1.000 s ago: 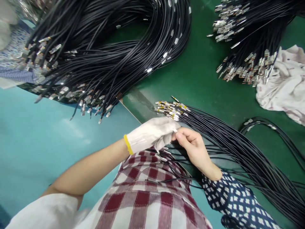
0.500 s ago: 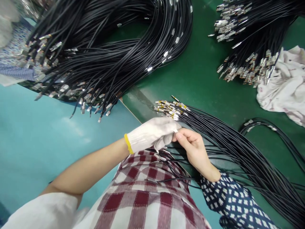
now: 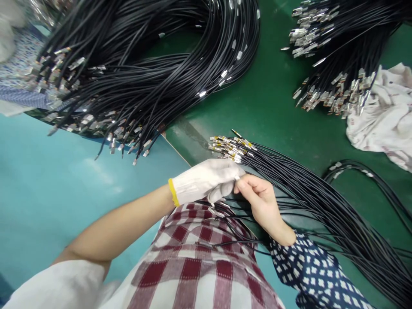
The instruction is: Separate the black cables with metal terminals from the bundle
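My left hand [image 3: 214, 180], in a white knit glove with a yellow cuff, is closed with its fingertips together. My bare right hand [image 3: 260, 199] is pinched against it. Between the fingertips of both hands shows a small whitish piece [image 3: 237, 177]; its kind is too small to tell. Just beyond the hands lies a bundle of black cables [image 3: 309, 184], whose metal connectors [image 3: 230, 148] carry yellow marks. Below the hands, a few more cables with silver connectors [image 3: 219, 211] reach over the table edge by the checked apron [image 3: 199, 266].
A large coil of black cables [image 3: 180, 77] with silver ends lies on the green table [image 3: 273, 98] at the upper left. More cable bundles [image 3: 350, 47] are at the upper right, beside a white cloth [image 3: 383, 120]. A looped cable [image 3: 383, 182] lies at right.
My right hand has shifted very slightly to the left. The small piece stays between the fingertips, and nothing else has visibly moved.
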`<state>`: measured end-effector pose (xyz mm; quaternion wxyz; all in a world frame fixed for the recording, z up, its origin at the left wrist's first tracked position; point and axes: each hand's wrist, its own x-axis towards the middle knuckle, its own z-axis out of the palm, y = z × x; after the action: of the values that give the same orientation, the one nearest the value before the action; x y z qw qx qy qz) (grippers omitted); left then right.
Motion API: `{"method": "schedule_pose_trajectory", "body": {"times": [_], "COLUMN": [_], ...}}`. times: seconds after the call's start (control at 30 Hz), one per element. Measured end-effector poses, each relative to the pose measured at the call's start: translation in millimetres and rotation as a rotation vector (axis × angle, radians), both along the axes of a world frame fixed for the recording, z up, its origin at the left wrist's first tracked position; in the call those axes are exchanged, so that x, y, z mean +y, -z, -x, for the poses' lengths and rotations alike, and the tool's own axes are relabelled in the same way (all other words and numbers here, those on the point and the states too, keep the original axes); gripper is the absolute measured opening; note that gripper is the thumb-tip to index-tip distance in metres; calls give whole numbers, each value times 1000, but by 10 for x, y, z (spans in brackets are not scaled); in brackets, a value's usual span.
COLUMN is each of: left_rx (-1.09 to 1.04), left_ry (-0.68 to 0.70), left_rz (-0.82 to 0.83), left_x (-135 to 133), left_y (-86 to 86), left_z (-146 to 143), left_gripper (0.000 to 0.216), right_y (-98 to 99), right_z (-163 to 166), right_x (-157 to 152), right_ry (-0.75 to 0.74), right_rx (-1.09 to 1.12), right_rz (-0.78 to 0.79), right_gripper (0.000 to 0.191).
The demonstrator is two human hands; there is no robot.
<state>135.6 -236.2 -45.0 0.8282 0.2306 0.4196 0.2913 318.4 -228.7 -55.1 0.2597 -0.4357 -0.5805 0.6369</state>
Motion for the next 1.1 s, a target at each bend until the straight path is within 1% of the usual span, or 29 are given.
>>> {"method": "schedule_pose_trajectory", "body": {"times": [0.1, 0.17, 0.2, 0.27, 0.3, 0.33, 0.37, 0.4, 0.43, 0.47, 0.5, 0.53, 0.57, 0.6, 0.63, 0.67, 0.73, 0.8, 0.87, 0.97, 1.1], "left_rx": [29, 141, 248, 571, 754, 921, 1054, 1141, 1202, 1237, 1253, 1248, 1228, 1209, 1191, 1181, 1160, 1073, 951, 840, 868], "left_ry": [25, 29, 10, -76, -123, -126, -89, -11, 84, 198, 306, 392, 444, 448, 415, 350, 184, 51, -27, -76, -64], "left_rz": [-26, -78, -120, -255, -371, -520, -681, -839, -963, -1050, -1106, -1136, -1146, -1128, -1076, -985, -715, -459, -328, -296, -401], "left_x": [-5, -47, -82, -176, -228, -281, -331, -376, -417, -454, -485, -513, -536, -555, -568, -574, -565, -529, -480, -430, -437], "left_y": [-36, -94, -125, -168, -173, -167, -151, -128, -102, -77, -55, -39, -29, -27, -33, -46, -92, -149, -197, -229, -208], "left_z": [-6, 13, 32, 79, 100, 114, 118, 108, 88, 59, 27, -1, -21, -29, -24, -9, 33, 63, 61, 26, 18], "left_gripper": [34, 34, 33, 28, 27, 25, 25, 24, 23, 22, 21, 21, 21, 22, 24, 26, 26, 24, 23, 23, 23], "right_y": [-15, -48, -73, -130, -154, -171, -176, -169, -151, -124, -94, -64, -41, -25, -20, -22, -43, -64, -72, -70, -101], "right_z": [-5, -37, -65, -136, -174, -209, -238, -259, -268, -269, -261, -250, -239, -231, -230, -236, -263, -295, -311, -291, -193], "right_x": [-21, -66, -96, -149, -163, -161, -143, -108, -61, -8, 46, 92, 126, 145, 148, 138, 92, 40, 6, -3, 22], "right_ry": [-21, -80, -145, -329, -413, -456, -441, -373, -278, -203, -168, -171, -184, -194, -195, -182, -145, -123, -123, -154, -243], "right_rx": [-31, -71, -116, -247, -314, -365, -404, -450, -514, -610, -718, -798, -835, -841, -814, -770, -689, -645, -629, -578, -459], "right_rz": [-81, -211, -318, -577, -692, -775, -825, -852, -879, -914, -954, -993, -1021, -1034, -1034, -1026, -1007, -1007, -1000, -938, -775], "right_gripper": [35, 32, 29, 26, 27, 30, 32, 30, 25, 21, 19, 16, 14, 13, 12, 11, 8, 6, 5, 5, 11]}}
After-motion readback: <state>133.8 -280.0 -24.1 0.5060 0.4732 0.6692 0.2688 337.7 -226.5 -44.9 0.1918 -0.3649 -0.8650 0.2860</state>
